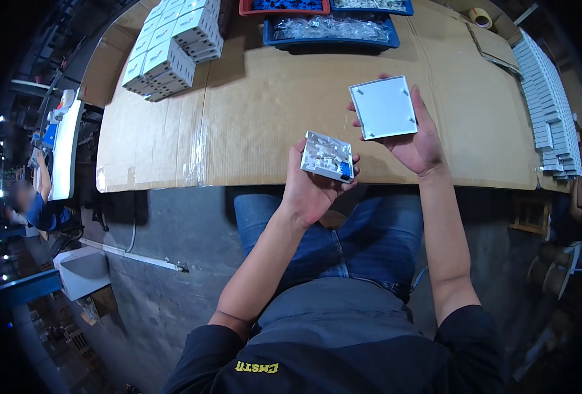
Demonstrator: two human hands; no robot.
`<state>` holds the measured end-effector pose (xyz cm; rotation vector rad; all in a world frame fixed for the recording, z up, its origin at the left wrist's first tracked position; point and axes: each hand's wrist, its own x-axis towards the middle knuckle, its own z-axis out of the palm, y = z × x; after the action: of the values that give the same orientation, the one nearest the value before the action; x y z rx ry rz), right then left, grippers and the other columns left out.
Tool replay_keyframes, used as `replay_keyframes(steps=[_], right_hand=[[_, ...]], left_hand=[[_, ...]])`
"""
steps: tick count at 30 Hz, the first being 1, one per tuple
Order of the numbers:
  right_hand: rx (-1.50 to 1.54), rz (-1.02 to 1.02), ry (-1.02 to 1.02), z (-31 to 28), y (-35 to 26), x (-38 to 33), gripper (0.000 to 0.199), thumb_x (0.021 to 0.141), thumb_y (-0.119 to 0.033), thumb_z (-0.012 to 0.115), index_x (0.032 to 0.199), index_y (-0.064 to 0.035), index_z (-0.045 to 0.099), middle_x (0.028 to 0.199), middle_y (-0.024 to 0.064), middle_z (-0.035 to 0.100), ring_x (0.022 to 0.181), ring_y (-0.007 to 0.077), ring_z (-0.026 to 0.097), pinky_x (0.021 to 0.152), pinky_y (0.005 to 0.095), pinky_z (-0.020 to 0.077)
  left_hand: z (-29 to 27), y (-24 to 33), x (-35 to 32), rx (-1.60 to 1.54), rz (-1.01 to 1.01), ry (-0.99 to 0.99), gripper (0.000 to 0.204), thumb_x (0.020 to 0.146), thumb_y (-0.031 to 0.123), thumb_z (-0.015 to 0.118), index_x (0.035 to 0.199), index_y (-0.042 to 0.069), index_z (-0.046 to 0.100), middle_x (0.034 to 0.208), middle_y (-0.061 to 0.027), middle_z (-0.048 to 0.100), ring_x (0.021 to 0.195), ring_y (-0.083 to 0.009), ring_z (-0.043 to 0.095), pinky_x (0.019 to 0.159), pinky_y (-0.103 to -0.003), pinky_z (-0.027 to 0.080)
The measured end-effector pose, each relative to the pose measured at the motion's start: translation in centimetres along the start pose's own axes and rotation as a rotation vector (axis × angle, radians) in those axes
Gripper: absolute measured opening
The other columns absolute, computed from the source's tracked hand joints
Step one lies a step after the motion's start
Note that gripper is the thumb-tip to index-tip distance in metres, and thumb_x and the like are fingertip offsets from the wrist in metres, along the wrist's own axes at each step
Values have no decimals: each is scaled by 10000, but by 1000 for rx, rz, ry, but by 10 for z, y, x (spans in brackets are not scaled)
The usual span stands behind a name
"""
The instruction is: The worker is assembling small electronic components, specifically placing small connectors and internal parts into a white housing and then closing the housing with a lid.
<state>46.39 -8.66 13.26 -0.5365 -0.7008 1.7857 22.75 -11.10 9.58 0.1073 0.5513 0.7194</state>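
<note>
The left hand (314, 187) grips a white switch module (328, 156), its back facing up. The right hand (412, 134) holds a square white cover plate (384, 107), at about two o'clock from the module, near but apart, both over the cardboard-covered table (258, 125).

A cardboard sheet (271, 111) covers the worktable and fills the upper middle of the frame, with a strip of clear tape along its lower left part. At the upper left stands a block of stacked small white boxes (169, 49). At the top centre sits a blue tray (330, 34) of clear-bagged parts, with a red tray (284, 6) and another blue tray (373, 6) behind it. A roll of tape (480, 16) lies at the upper right. Rows of white plates (547, 105) run down the right edge. At the far left another person (38, 203) in blue sits beside a white bench (66, 148).
</note>
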Motion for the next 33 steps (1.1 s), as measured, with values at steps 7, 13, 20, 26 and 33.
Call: replay_keyframes(steps=[7,13,20,26,33], right_hand=[[-533,-6,114,19,11,12,679,1098,-588,351,1524,-69,454,1361,195,645,1227,291,667,1046,404,526],[-691,46,53,21,23,20,615,1105,-549,399,1404,-48,596,1292,133,669,1239,218,622,1102,368,460],[-963,14,20,32,34,22,572,1119,-539,384,1375,-89,630,1202,101,680,1161,178,625,1040,328,470],[-1065,132,-29,39,31,23,477,1120,-463,455,1372,-97,628,1132,86,706,1011,160,653,875,299,531],[-1100,180,-72,40,33,24,451,1111,-419,502,1356,-65,635,1146,94,713,1045,191,664,917,325,531]], left_hand=[[0,-2,1,-35,12,4,812,1069,703,214,1400,22,507,1224,-232,681,986,-302,676,832,-400,603],[3,1,-1,-84,-4,19,759,1086,667,216,1385,32,504,1204,-250,682,1000,-303,701,848,-401,615],[4,0,4,-49,3,-28,758,1089,655,194,1400,43,518,1189,-235,693,1008,-291,698,837,-386,621],[6,-2,2,-74,20,-39,685,1101,623,223,1394,86,531,1158,-170,687,1003,-282,698,807,-382,620],[2,-2,4,-48,27,-92,643,1102,628,226,1390,150,545,1189,-110,672,1007,-256,696,805,-369,616]])
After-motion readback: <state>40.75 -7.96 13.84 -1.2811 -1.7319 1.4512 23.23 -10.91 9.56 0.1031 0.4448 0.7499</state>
